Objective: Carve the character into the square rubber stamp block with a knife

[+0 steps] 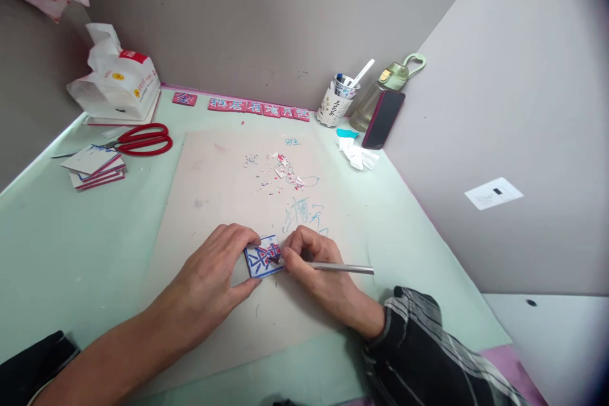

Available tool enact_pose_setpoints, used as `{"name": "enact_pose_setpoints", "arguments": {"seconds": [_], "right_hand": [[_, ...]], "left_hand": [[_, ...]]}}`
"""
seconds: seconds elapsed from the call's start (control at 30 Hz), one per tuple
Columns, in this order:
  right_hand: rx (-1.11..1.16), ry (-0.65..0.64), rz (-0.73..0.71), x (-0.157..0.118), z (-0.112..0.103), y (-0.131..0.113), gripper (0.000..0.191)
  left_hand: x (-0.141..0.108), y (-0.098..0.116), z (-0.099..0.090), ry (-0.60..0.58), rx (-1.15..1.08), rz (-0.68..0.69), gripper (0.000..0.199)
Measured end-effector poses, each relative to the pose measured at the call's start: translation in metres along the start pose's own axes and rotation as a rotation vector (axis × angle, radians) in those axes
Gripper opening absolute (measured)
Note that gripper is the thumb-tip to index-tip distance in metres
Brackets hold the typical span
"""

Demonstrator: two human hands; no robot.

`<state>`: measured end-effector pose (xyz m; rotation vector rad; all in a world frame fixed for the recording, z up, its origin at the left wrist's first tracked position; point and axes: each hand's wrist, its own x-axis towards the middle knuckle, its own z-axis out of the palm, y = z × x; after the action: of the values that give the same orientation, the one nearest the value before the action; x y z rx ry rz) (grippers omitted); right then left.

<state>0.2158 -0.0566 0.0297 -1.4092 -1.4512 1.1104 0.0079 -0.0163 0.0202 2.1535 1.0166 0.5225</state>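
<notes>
My left hand [214, 266] grips a small rectangular carving tile [259, 259] at its edges, thumb on the near side and fingers on the far side. Blue outlines of a character cover its white face, with red showing where the surface is cut. My right hand [316, 263] closes round a slim silver craft knife [349, 268], whose tip meets the tile near its right side. The tile rests on a beige board [219, 317]. Beyond the hands lie red and white shavings [284, 171] and blue-green pen strokes on the board.
Finished red tiles [259, 108] line the back wall. At left are stacked tiles [95, 165], red-handled scissors [145, 139] and a tissue pack [118, 82]. At back right stand a pen cup [333, 104], a bottle [368, 104], a phone [384, 119] and crumpled tissue [358, 155].
</notes>
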Motion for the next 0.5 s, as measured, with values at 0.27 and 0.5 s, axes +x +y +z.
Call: {"name": "enact_pose_setpoints", "arguments": {"seconds": [0.27, 0.5], "right_hand": [[-0.085, -0.027, 0.006, -0.0028, 0.0005, -0.004, 0.028], [-0.165, -0.018, -0.031, -0.0032, 0.0018, -0.0038, 0.028]], "left_hand": [[-0.0006, -0.0027, 0.0018, -0.004, 0.007, 0.013, 0.022], [-0.0006, -0.0034, 0.0029, 0.027, 0.011, 0.035, 0.022]]}}
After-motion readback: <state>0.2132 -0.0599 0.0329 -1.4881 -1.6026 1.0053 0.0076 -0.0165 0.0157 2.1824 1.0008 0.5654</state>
